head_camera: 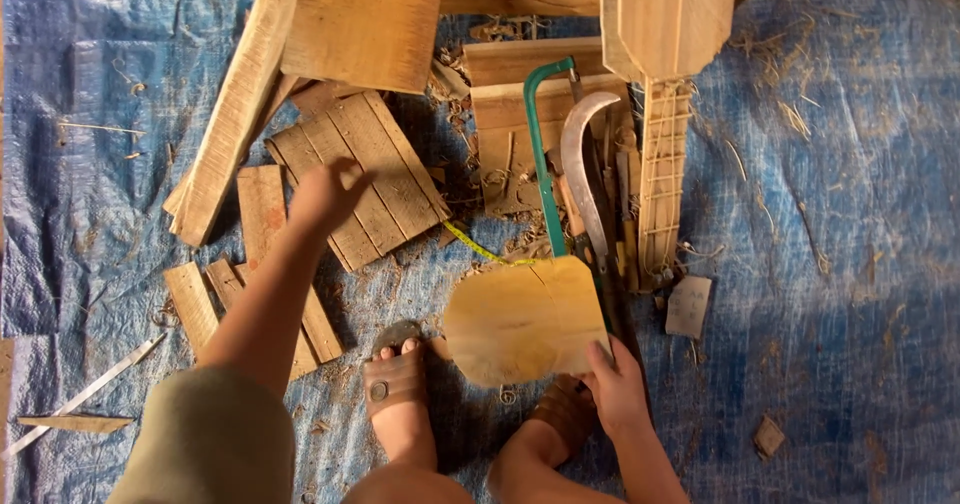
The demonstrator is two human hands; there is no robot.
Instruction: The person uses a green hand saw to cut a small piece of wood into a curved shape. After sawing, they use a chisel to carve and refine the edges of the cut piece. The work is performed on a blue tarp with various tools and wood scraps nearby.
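Fingers (598, 356) of right hand (617, 389) pinch the lower right edge of a pale, rounded wood piece (520, 319), thumb on top, closed on it. Piece sits at centre frame, just above the two sandalled feet (397, 389).

Left hand (322, 196) is stretched out to 10 o'clock, motion-blurred, over a slatted plank panel (372, 169). Can't tell whether its fingers are open or touching the panel.

Blue tarp (860, 244) covers the floor. Loose short boards (262, 214) lie at 9 o'clock, a long plank (235, 104) leaning across them. At 1 o'clock of the held piece: green-framed hacksaw (540, 134), curved sickle blade (580, 164), other tools bunched together. Yellow tape measure (480, 249) runs from the panel toward the held piece. Guitar-shaped wooden body (665, 24) with neck at 1 o'clock. Small grey sanding block (689, 306) at 3 o'clock, apart from the hand. Shavings scattered.
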